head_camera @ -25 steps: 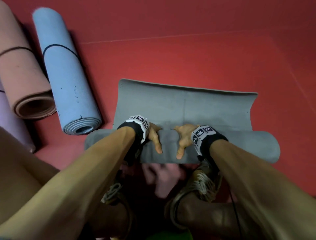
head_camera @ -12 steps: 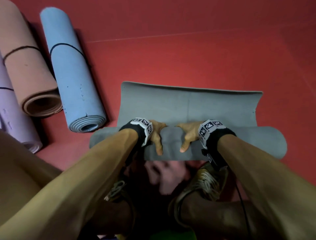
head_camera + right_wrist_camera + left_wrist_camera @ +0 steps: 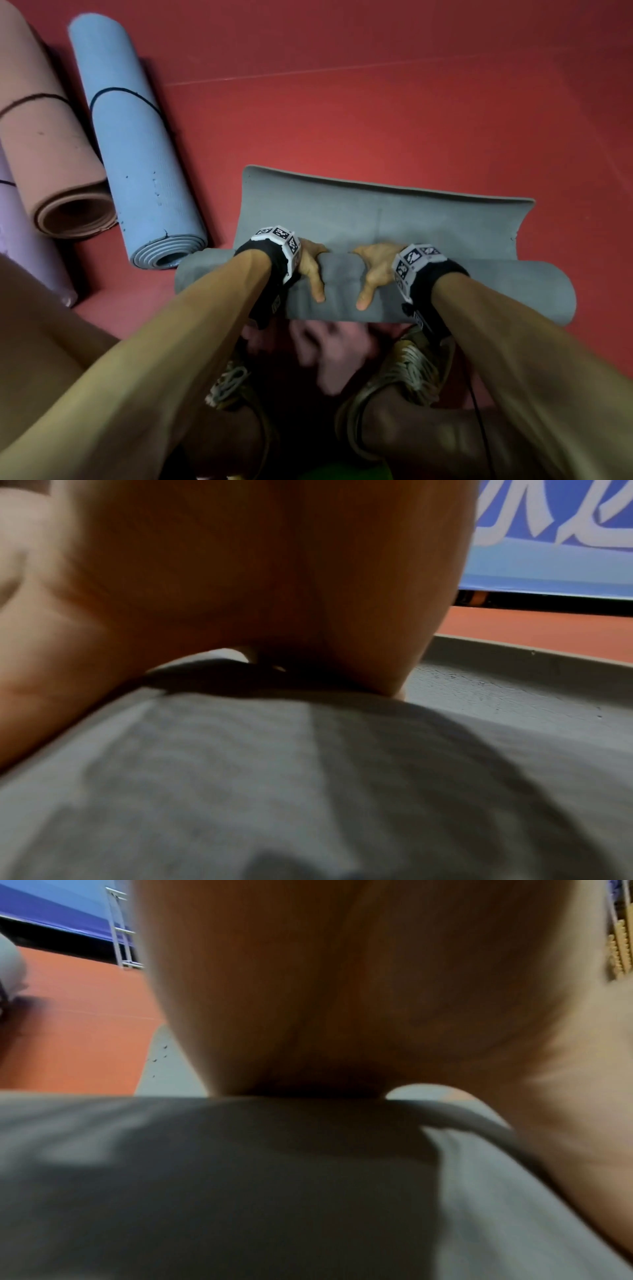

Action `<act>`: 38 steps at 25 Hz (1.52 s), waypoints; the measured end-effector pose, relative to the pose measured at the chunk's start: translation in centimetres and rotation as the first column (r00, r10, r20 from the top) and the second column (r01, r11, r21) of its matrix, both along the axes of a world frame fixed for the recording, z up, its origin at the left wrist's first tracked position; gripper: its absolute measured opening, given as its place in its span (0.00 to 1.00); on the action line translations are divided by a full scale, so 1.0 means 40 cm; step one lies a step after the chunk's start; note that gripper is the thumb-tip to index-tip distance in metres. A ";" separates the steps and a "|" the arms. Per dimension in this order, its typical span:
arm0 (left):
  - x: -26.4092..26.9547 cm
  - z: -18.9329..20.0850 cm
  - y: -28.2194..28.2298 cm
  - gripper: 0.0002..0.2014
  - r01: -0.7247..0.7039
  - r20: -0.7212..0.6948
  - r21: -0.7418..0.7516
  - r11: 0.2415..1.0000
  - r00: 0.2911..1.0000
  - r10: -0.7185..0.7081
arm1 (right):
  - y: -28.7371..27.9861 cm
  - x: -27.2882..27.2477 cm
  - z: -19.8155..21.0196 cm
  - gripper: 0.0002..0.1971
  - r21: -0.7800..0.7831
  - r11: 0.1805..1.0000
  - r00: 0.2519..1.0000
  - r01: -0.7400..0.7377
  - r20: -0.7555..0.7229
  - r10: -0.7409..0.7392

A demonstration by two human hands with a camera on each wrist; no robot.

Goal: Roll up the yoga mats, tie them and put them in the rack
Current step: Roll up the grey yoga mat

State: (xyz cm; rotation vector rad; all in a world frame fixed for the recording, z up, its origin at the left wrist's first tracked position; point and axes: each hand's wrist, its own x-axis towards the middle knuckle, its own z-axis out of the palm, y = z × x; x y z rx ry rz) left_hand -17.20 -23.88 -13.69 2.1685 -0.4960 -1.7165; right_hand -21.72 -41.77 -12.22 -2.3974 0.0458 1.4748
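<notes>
A grey yoga mat point(image 3: 479, 291) lies crosswise on the red floor in front of me, mostly rolled, with a short flat stretch point(image 3: 394, 219) beyond the roll. My left hand point(image 3: 310, 270) and right hand point(image 3: 376, 270) sit side by side on the roll's middle. On each, the fingers curl over the far side and the thumb lies on the near side. In the left wrist view my palm point(image 3: 342, 988) presses onto the grey roll point(image 3: 240, 1191). The right wrist view shows the same, palm point(image 3: 257, 574) on the roll point(image 3: 274, 777). My fingertips are hidden behind the roll.
To the left lie three rolled mats: a blue one point(image 3: 137, 150) and a pink one point(image 3: 51, 154), each tied with a black cord, and a lilac one point(image 3: 27, 253). My shoes point(image 3: 407, 370) are just behind the grey roll. Red floor point(image 3: 411, 102) stretches beyond it.
The grey roll has turned a little further away from me and the flat stretch is slightly shorter. Both hands have stayed on the roll's middle.
</notes>
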 end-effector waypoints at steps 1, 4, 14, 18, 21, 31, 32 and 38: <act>-0.009 0.004 0.005 0.49 0.020 0.099 0.009 1.000 0.995 -0.021 | -0.002 0.018 -0.001 0.46 0.036 0.999 0.999 0.009 -0.039 -0.008; -0.056 0.007 0.013 0.57 0.165 0.351 0.095 0.982 0.917 -0.188 | -0.012 0.062 -0.026 0.50 0.110 0.993 0.981 0.034 -0.193 -0.012; -0.013 0.033 0.000 0.39 0.075 0.139 0.002 0.997 0.988 -0.074 | 0.024 -0.044 0.007 0.61 -0.153 0.972 0.966 -0.178 0.163 0.202; 0.021 0.032 -0.020 0.41 0.128 0.057 0.060 0.990 0.990 -0.131 | 0.041 -0.085 0.024 0.64 -0.190 0.968 0.955 -0.163 0.215 0.203; 0.011 0.017 -0.018 0.48 0.103 0.072 0.080 0.991 0.991 -0.109 | 0.042 -0.055 0.030 0.57 -0.193 0.969 0.959 -0.154 0.205 0.194; -0.056 0.011 0.006 0.50 0.165 0.519 0.086 0.983 0.835 -0.185 | 0.009 0.080 0.027 0.36 0.068 0.997 0.987 0.020 -0.162 -0.009; -0.047 0.016 0.003 0.47 0.158 0.497 0.065 0.985 0.851 -0.169 | 0.010 0.075 0.027 0.37 0.061 0.998 0.990 0.009 -0.144 0.000; 0.017 0.032 -0.023 0.31 0.106 0.264 0.037 0.994 0.958 -0.112 | 0.041 -0.018 0.021 0.61 -0.206 0.953 0.955 -0.221 0.154 0.254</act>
